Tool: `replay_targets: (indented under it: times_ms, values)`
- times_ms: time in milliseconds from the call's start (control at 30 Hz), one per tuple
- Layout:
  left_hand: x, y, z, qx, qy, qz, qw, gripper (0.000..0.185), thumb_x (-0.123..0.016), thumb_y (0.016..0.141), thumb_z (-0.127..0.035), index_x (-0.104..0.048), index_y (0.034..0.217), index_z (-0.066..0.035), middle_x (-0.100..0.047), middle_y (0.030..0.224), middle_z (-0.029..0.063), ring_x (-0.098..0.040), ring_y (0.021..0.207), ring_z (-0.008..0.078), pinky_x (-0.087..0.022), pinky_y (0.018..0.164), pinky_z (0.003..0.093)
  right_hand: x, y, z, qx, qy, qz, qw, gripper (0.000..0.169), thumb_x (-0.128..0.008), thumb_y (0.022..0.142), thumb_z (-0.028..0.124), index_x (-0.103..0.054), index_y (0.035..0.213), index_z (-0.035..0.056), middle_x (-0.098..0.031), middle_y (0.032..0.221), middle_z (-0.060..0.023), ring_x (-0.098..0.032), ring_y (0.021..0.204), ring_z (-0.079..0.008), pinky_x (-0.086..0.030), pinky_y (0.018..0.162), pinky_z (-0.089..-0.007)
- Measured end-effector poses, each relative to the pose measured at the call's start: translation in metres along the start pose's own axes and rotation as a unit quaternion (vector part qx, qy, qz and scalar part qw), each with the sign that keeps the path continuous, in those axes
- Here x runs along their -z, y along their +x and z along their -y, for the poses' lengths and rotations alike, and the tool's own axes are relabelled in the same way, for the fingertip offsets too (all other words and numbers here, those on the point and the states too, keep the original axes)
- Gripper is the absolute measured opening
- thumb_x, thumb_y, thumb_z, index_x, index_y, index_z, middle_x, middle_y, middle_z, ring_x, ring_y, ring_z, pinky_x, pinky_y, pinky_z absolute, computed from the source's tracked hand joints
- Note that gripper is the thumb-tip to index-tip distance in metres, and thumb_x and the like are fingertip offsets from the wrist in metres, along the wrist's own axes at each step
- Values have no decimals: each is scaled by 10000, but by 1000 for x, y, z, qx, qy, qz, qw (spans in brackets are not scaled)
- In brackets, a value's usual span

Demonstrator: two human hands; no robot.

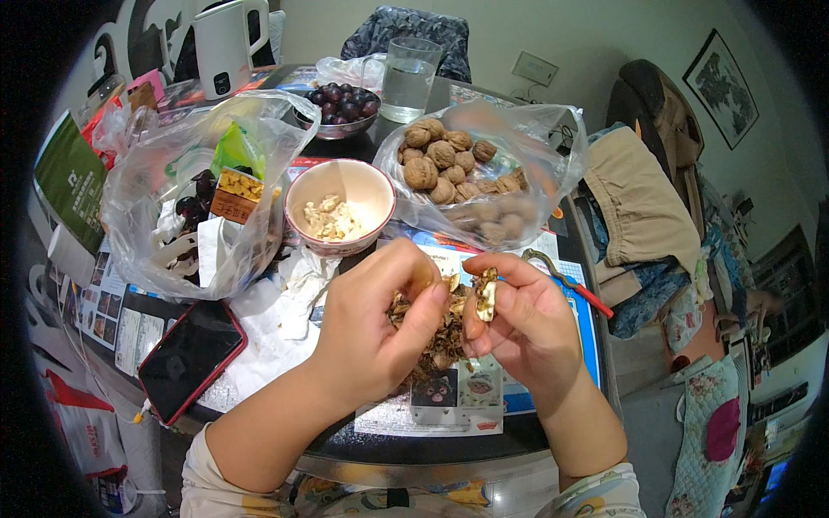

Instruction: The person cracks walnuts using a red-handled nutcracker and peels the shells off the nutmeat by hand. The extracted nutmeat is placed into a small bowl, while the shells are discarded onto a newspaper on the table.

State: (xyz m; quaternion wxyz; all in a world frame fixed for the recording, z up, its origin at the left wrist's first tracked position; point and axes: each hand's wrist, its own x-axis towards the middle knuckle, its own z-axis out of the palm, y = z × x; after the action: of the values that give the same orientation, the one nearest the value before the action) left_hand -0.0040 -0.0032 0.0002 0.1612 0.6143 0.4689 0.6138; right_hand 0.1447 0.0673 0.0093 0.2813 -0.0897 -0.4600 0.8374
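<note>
Between the thumb and fingers of my right hand (528, 317) is a piece of walnut kernel (486, 299), pale on one side and brown on the other. Close beside it, my left hand (388, 317) has its thumb and forefinger pinched together at a small pale fragment (453, 281). Broken walnut shells (443, 343) lie in a heap under both hands, partly hidden by them. Beyond my left hand stands a red-rimmed bowl (383, 213) holding pale kernel pieces (333, 217). Whole walnuts (442, 155) fill part of a clear plastic bag behind my right hand.
A nutcracker with a red handle (592, 301) lies at the right. To the left are a phone (192, 361), crumpled tissues (259, 349) and an open plastic bag (129, 213) of waste. A bowl of grapes (340, 133), a glass of water (408, 81) and a kettle (223, 52) stand farther back.
</note>
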Motion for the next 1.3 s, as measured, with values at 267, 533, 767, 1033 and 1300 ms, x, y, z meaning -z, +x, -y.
replay_targets:
  times_ms: [267,533,767,1033,1300]
  values:
    - [-3,0,-4,-11,35,14,999,67,-528,690,-8,-491,747,-8,-493,673,100,-495,566,200,-400,513,272,-3,0,1,47,-70,-50,995,270,-485,810,92,-441,1043,-38,-547,779,-121,-539,637,-145,-446,565,-224]
    - [-5,1,-7,-28,58,0,998,113,-565,645,19,-514,741,-11,-524,710,93,-526,591,192,-434,549,270,-6,-1,0,90,-171,-102,976,210,-490,793,41,-445,989,-19,-538,797,-107,-537,654,-132,-435,579,-213]
    - [-5,2,-9,-31,67,1,997,101,-582,637,18,-532,718,-14,-536,695,88,-536,601,203,-432,545,277,-8,-2,-3,92,-162,-109,976,211,-511,787,42,-445,978,-15,-536,788,-96,-534,649,-124,-436,582,-208]
    - [-3,2,-8,-28,67,2,997,92,-571,642,17,-534,722,-10,-548,694,96,-540,621,225,-431,561,291,-9,-2,-5,95,-153,-110,977,202,-511,791,48,-442,968,-22,-543,796,-101,-536,640,-125,-438,582,-209]
    - [-4,2,-6,-34,61,-2,998,97,-558,644,3,-534,738,-3,-545,713,112,-538,628,237,-433,572,296,-7,-1,-5,75,-117,-103,985,193,-493,799,42,-431,970,-20,-545,795,-113,-541,635,-137,-441,581,-219]
